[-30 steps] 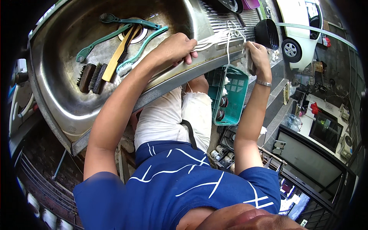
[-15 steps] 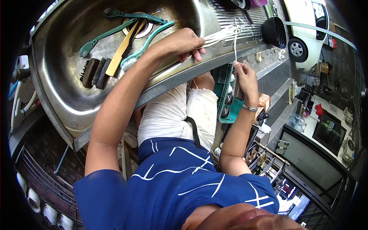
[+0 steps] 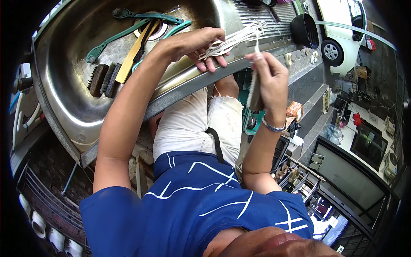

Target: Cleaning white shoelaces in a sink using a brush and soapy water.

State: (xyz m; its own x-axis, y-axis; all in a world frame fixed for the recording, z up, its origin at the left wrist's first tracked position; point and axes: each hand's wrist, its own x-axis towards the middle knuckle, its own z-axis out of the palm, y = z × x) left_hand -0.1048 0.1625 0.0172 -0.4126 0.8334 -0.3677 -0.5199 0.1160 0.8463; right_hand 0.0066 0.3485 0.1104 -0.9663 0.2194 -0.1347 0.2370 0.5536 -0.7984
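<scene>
My left hand (image 3: 199, 45) is over the sink's front rim, with a bundle of white shoelaces (image 3: 237, 37) held across its fingers. The looped laces stretch right onto the ribbed drainboard (image 3: 274, 30). My right hand (image 3: 272, 77), bent closed just in front of the rim, pinches the lace strand that comes down from the bundle's right end. A brush (image 3: 253, 92) with pale bristles is also in that hand, hanging below the fingers. The palm hides most of its body.
In the steel sink (image 3: 68, 103) lie green-handled brushes (image 3: 115, 36), a yellow-handled brush (image 3: 130, 60) and two dark scrub brushes (image 3: 98, 79). A black pot (image 3: 305, 31) stands at the drainboard's right end. Beneath the rim is a green crate (image 3: 246, 85).
My left hand has turned so its fingers spread under the laces, and the bundle has shifted left. My right hand has risen nearer the bundle, and the brush bristles now show.
</scene>
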